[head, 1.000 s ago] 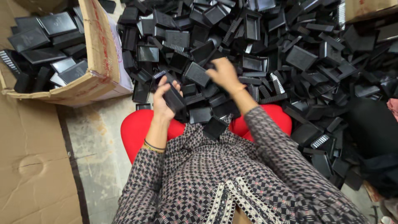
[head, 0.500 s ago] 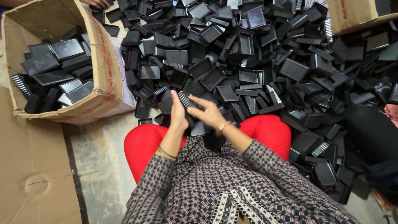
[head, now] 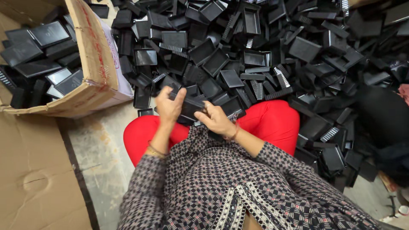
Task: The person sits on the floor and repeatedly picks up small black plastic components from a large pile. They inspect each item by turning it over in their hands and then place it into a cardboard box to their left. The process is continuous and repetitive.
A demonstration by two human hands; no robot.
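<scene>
Seated on the floor, red trousers. We hold 1 black plastic tray above our lap, both hands closed on it: left hand grips its left edge, right hand pinches the right end. Just ahead, a heap of black trays. At left, a cardboard box holds stacked trays.

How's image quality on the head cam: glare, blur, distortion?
Head view: soft even light, no hard shadows; pale sheen on the flat black trays in the cardboard box; the black part pile loses detail in the dark toward the right edge; left hand and right hand fairly sharp on the black part; wide-angle stretch at the edges.
</scene>
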